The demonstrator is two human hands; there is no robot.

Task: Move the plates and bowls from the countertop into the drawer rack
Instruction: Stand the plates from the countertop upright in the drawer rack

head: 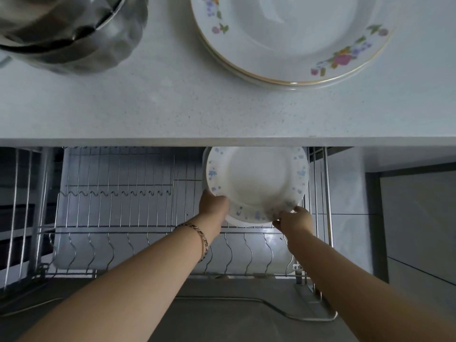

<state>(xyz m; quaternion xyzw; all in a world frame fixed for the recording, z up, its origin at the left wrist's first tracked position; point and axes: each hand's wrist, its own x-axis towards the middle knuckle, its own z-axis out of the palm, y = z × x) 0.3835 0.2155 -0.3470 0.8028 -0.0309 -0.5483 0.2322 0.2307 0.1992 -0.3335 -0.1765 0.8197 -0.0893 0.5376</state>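
Note:
A white plate with small blue flowers (256,181) stands tilted inside the pulled-out wire drawer rack (118,201), at its right end, partly under the countertop edge. My left hand (213,203) grips its lower left rim. My right hand (292,218) pinches its lower right rim. A second rim shows just behind the plate on the left. On the countertop (172,102) above lies a stack of white plates with pink and purple flowers and a gold rim (296,38).
Stacked steel bowls (69,30) sit on the countertop at the far left. The rack's wire slots to the left of the plate hold nothing. A white drip tray (278,245) lies under the wires. The drawer's metal frame (327,206) runs along the right.

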